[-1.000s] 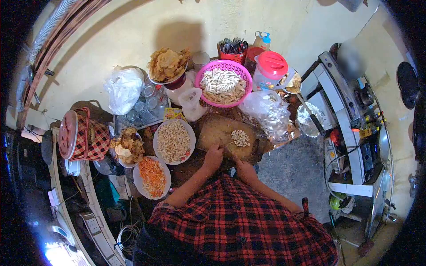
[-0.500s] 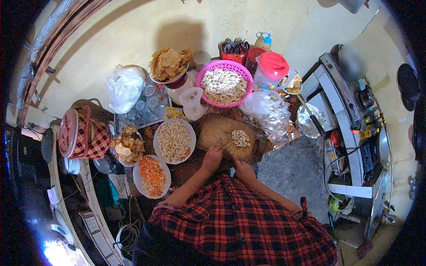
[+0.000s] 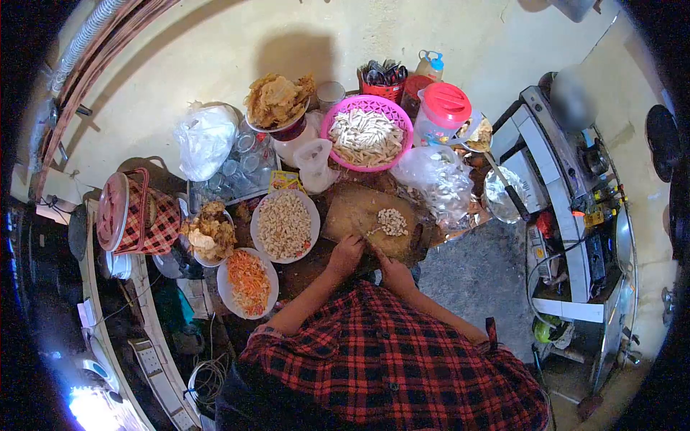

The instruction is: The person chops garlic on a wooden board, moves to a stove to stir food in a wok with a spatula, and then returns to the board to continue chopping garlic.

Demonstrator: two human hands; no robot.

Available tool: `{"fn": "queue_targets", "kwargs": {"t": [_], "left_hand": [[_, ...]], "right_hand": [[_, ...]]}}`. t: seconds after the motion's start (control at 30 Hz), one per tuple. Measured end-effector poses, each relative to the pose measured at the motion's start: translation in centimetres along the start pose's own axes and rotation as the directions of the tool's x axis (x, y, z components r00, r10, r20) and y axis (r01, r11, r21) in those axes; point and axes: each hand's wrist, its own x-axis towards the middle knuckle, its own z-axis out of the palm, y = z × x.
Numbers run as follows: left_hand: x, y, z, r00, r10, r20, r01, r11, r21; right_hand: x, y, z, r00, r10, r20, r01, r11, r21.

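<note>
A wooden cutting board [image 3: 348, 208] lies in front of me with a small heap of pale diced pieces [image 3: 392, 222] on its right half. My left hand [image 3: 347, 254] is closed at the board's near edge, fingers pinched by a pale strip [image 3: 372, 232]. Just to its right, my right hand [image 3: 394, 274] is closed with the index finger pointing forward, apparently round a knife that is mostly hidden. Left of the board stands a white plate [image 3: 315, 228] of similar diced pieces. Behind it, a pink basket [image 3: 410, 133] contains pale strips.
A plate [image 3: 222, 291] of shredded orange and white vegetables and a bowl of fried food [image 3: 212, 233] stand to the left. Farther back are a plastic bag [image 3: 205, 144], glasses and a red-lidded jug [image 3: 443, 115]. Another plastic bag [image 3: 438, 176] lies right of the board.
The view has shifted slightly, so the tabletop things sit a little further right. Both hands stay close together at the board's near edge, with hardly any movement.
</note>
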Motion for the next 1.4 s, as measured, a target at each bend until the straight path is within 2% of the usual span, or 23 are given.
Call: {"fn": "queue_targets", "kwargs": {"t": [0.1,0.17,0.3,0.37,0.43,0.47,0.5,0.57,0.6,0.7,0.8,0.87,0.93,1.0,1.07,1.2,1.27,1.4], "left_hand": [[-0.3,-0.2,0.8,1.0,-0.026,-0.016,0.026,0.999,-0.028],[-0.5,-0.4,1.1,1.0,-0.025,-0.018,0.025,0.999,-0.035],[-0.7,-1.0,1.1,1.0,0.017,-0.021,-0.018,0.999,-0.049],[-0.7,-1.1,1.2,0.998,0.022,-0.057,-0.025,0.998,-0.052],[-1.0,-0.8,1.3,0.996,0.028,-0.087,-0.033,0.998,-0.059],[-1.0,-0.7,1.3,0.997,-0.021,-0.069,0.016,0.997,-0.075],[-0.9,-0.6,1.0,0.996,-0.071,-0.05,0.066,0.994,-0.089],[-0.6,-0.3,0.5,0.998,-0.067,-0.018,0.065,0.992,-0.112],[-0.7,-0.3,0.6,0.998,-0.063,0.012,0.064,0.989,-0.134],[-0.8,-0.4,0.7,0.998,-0.047,-0.045,0.042,0.993,-0.109],[-1.1,-0.6,0.7,0.998,-0.029,-0.058,0.025,0.998,-0.06],[-1.3,-0.9,1.1,0.998,-0.042,-0.047,0.039,0.997,-0.059],[-1.3,-0.6,0.9,0.998,-0.054,-0.031,0.052,0.997,-0.06],[-1.3,-0.3,0.6,0.988,-0.152,0.005,0.152,0.984,-0.097],[-1.1,-0.1,0.2,0.989,-0.149,0.004,0.148,0.984,-0.098],[-1.3,-0.5,0.7,0.993,-0.106,-0.054,0.1,0.99,-0.095],[-1.3,-0.7,0.6,0.995,-0.09,-0.049,0.086,0.992,-0.09],[-1.4,-0.8,0.8,0.995,-0.087,-0.046,0.083,0.993,-0.088]], "right_hand": [[0.3,0.1,-0.1,1.0,-0.017,0.007,0.017,0.999,0.047],[1.0,0.0,0.0,0.992,0.054,0.116,-0.055,0.998,0.001],[0.7,-0.7,-0.4,0.995,0.071,0.071,-0.071,0.997,-0.007],[0.0,-0.8,-1.0,0.998,-0.056,-0.017,0.057,0.997,0.043],[-0.1,-0.5,0.0,0.999,-0.03,-0.017,0.031,0.999,0.031],[0.1,-0.3,0.4,1.0,-0.011,-0.022,0.011,1.0,0.018],[0.2,-0.4,0.2,1.0,-0.012,-0.02,0.013,1.0,0.019],[0.5,-0.4,-0.2,0.996,0.015,0.084,-0.016,1.0,0.017],[0.7,-0.4,-0.2,0.996,0.017,0.084,-0.018,1.0,0.017],[1.1,-0.4,0.0,0.995,0.027,0.093,-0.028,1.0,0.008],[0.7,-0.3,0.3,0.999,-0.005,0.045,0.004,1.0,0.016],[0.2,0.1,1.0,0.992,-0.102,-0.068,0.105,0.993,0.051],[0.2,-0.5,0.0,0.998,-0.055,-0.007,0.055,0.998,0.043],[0.5,-1.0,-0.6,0.999,-0.009,0.049,0.008,0.999,0.032],[0.5,-1.1,-0.8,0.995,0.018,0.102,-0.019,1.0,0.013],[0.9,-0.6,0.4,0.994,0.033,0.108,-0.036,0.999,0.026],[0.6,-0.2,1.2,0.999,-0.027,-0.032,0.028,0.999,0.034],[0.4,-0.9,-0.1,0.999,-0.024,0.048,0.023,0.999,0.026]]}}
